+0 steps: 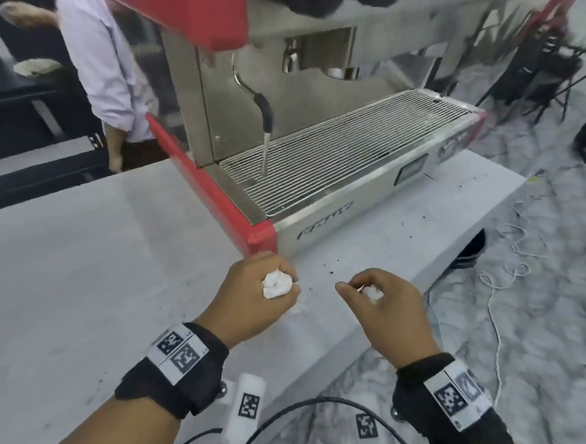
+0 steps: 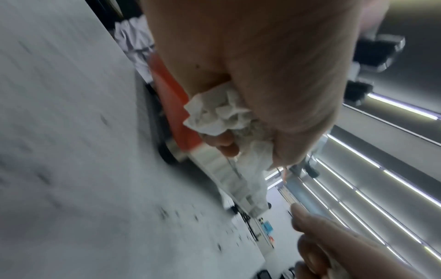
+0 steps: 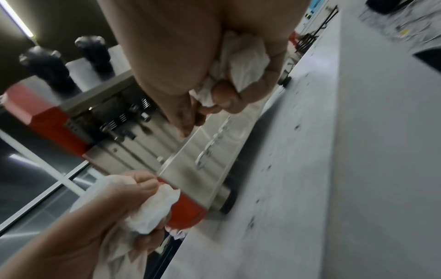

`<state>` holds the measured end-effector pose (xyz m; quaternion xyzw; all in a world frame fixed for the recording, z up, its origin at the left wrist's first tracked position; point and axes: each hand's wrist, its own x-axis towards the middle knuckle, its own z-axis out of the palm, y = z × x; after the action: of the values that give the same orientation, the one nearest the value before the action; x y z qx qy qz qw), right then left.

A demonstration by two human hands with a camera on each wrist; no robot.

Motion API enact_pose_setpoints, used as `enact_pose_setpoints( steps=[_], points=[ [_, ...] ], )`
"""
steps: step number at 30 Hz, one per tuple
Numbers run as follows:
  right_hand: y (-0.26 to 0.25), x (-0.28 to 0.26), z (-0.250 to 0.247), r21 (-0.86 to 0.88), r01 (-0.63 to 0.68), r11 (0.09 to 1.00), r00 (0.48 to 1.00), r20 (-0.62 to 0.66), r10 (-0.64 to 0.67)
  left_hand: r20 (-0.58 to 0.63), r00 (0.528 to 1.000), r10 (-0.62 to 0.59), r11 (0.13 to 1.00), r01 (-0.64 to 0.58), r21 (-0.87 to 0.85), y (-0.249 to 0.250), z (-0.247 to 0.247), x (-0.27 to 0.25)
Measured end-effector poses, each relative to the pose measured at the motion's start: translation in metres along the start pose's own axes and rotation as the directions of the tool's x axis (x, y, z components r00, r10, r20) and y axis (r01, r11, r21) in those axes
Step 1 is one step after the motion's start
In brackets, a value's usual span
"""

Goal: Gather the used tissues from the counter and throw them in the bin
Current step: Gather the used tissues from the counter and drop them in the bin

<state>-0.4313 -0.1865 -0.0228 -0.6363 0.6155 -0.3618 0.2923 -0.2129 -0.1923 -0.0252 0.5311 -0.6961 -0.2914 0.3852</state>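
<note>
My left hand (image 1: 274, 282) is curled into a fist round a crumpled white tissue (image 1: 276, 284), just above the grey counter (image 1: 92, 278) in front of the espresso machine's red corner. The left wrist view shows that tissue (image 2: 214, 117) bulging out between palm and fingers. My right hand (image 1: 366, 291) hovers at the counter's front edge with its fingers curled round a second, smaller white tissue (image 1: 372, 293). In the right wrist view this tissue (image 3: 241, 64) is bunched in the palm. No bin is in view.
A red and steel espresso machine (image 1: 322, 175) with a steam wand (image 1: 266, 127) stands at the back of the counter. Dark crumbs (image 1: 329, 272) dot the surface. A person in a white shirt (image 1: 99, 62) stands at the far left. Cables (image 1: 509, 255) lie on the marbled floor at the right.
</note>
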Motion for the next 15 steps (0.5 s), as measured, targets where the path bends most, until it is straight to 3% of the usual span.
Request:
enact_pose_setpoints(
  steps=[11, 15],
  points=[
    [0.154, 0.027, -0.184, -0.048, -0.060, 0.997, 0.991, -0.121, 0.054, 0.175, 0.978, 0.116, 0.993, -0.117, -0.007, 0.114, 0.217, 0.096],
    [0.201, 0.027, -0.254, -0.071, -0.143, 0.987, 0.971, -0.202, 0.127, 0.243, 0.958, 0.151, 0.988, -0.139, -0.065, 0.154, 0.289, 0.129]
  ],
)
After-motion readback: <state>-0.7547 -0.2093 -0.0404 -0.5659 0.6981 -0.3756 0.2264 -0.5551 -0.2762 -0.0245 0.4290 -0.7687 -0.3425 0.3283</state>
